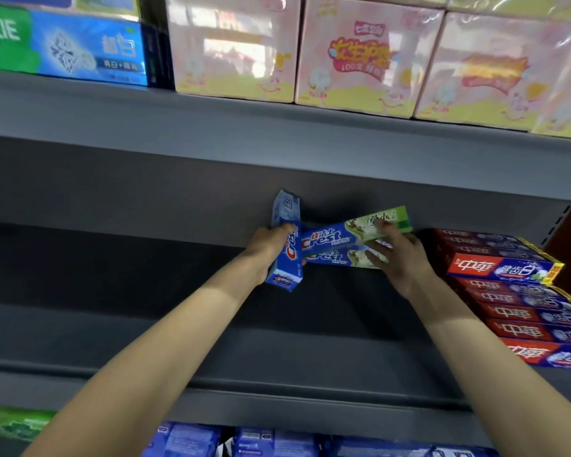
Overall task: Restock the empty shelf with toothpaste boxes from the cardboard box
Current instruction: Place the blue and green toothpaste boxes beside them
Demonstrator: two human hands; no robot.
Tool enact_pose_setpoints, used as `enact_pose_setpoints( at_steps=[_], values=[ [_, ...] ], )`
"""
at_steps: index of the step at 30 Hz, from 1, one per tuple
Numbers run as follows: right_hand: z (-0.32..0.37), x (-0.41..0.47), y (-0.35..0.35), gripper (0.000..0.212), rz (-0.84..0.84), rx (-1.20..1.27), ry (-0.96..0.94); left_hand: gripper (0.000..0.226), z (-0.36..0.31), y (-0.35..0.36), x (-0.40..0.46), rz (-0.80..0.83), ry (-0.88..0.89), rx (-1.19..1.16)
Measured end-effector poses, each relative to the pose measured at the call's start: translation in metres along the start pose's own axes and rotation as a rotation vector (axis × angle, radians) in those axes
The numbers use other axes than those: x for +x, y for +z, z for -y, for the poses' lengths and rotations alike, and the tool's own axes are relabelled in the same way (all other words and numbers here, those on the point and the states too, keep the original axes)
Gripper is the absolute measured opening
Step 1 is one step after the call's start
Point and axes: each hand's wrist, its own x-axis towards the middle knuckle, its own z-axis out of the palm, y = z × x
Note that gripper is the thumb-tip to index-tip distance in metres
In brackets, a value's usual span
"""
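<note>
Both my arms reach into the dark grey shelf (129, 285). My left hand (267, 247) grips a blue Crest toothpaste box (285, 245), held nearly upright and tilted slightly. My right hand (398, 258) holds the green ends of two green-and-blue Crest boxes (340, 245), which lie one above the other, slanting up to the right above the shelf floor. Their blue ends touch the box in my left hand. The cardboard box is out of view.
Red-and-blue toothpaste boxes (521, 291) are stacked at the shelf's right end. Pink wrapped packs (360, 57) and a blue-green box (80, 47) stand on the shelf above. Blue packs (244, 440) show on the shelf below. The shelf's left and middle lie bare.
</note>
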Motion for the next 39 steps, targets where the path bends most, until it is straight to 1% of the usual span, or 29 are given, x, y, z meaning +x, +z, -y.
enact_pose_setpoints(
  at_steps=[2,3,4,7,9,12,15,17,21,24,25,27,29,30,31,32,33,34,36,37,38,39],
  values=[
    [0.001,0.007,-0.009,0.038,0.023,-0.169,-0.059,0.039,-0.001,-0.001,0.003,-0.015,0.009,0.015],
    [0.001,0.009,-0.012,0.044,0.039,-0.269,-0.067,0.036,0.000,0.000,0.003,-0.023,0.017,0.024],
    [0.000,0.010,-0.014,0.044,0.058,-0.369,-0.076,0.034,0.000,0.000,0.003,-0.037,0.029,0.043],
    [-0.003,0.018,-0.021,0.027,0.077,-0.738,-0.218,0.039,0.005,0.002,0.004,-0.066,0.106,0.211],
    [-0.005,0.021,-0.025,0.027,0.102,-0.904,-0.271,0.039,0.006,0.003,0.002,-0.043,0.149,0.317],
    [-0.009,0.023,-0.028,0.035,0.118,-0.966,-0.269,0.034,0.004,0.003,0.000,-0.025,0.221,0.438],
    [-0.015,0.031,-0.035,0.041,0.114,-1.067,-0.300,0.030,0.003,0.000,0.002,-0.067,0.275,0.550],
    [-0.018,0.035,-0.040,0.046,0.087,-1.194,-0.342,0.029,0.004,-0.005,0.004,-0.088,0.278,0.554],
    [-0.021,0.032,-0.044,0.050,0.056,-1.251,-0.368,0.029,0.004,-0.007,0.002,-0.111,0.296,0.536],
    [-0.027,0.028,-0.043,0.049,0.034,-1.330,-0.432,0.032,0.004,-0.008,0.002,-0.089,0.333,0.583],
    [-0.029,0.028,-0.043,0.046,0.032,-1.375,-0.441,0.033,0.004,-0.008,0.002,-0.078,0.346,0.599],
    [-0.034,0.027,-0.042,0.040,0.036,-1.555,-0.459,0.031,0.003,-0.008,0.002,-0.048,0.371,0.616],
    [-0.032,0.025,-0.040,0.038,0.023,-1.756,-0.430,0.030,0.002,-0.008,0.002,-0.011,0.404,0.636],
    [-0.027,0.024,-0.036,0.036,0.013,-1.811,-0.404,0.031,0.002,-0.009,0.002,0.009,0.425,0.654],
    [-0.023,0.024,-0.033,0.035,0.009,-1.801,-0.410,0.032,0.001,-0.009,0.001,0.032,0.448,0.673],
    [-0.017,0.023,-0.028,0.034,0.003,-1.691,-0.434,0.034,0.001,-0.009,0.001,0.060,0.467,0.695],
    [-0.012,0.021,-0.022,0.036,0.010,-1.480,-0.449,0.035,0.000,-0.009,0.002,0.087,0.483,0.719],
    [-0.005,0.017,-0.015,0.039,0.039,-1.202,-0.422,0.036,-0.001,-0.010,0.003,0.110,0.492,0.745],
    [0.008,0.006,0.003,0.041,0.125,-0.613,-0.234,0.038,-0.005,-0.009,0.004,0.167,0.496,0.788],
    [0.013,0.003,0.009,0.038,0.143,-0.433,-0.133,0.040,-0.006,-0.007,0.005,0.202,0.493,0.807],
    [0.017,0.001,0.013,0.033,0.166,-0.360,-0.073,0.042,-0.007,-0.006,0.005,0.229,0.492,0.821],
    [0.020,-0.001,0.016,0.027,0.188,-0.361,-0.065,0.042,-0.008,-0.004,0.005,0.237,0.496,0.823]
  ],
)
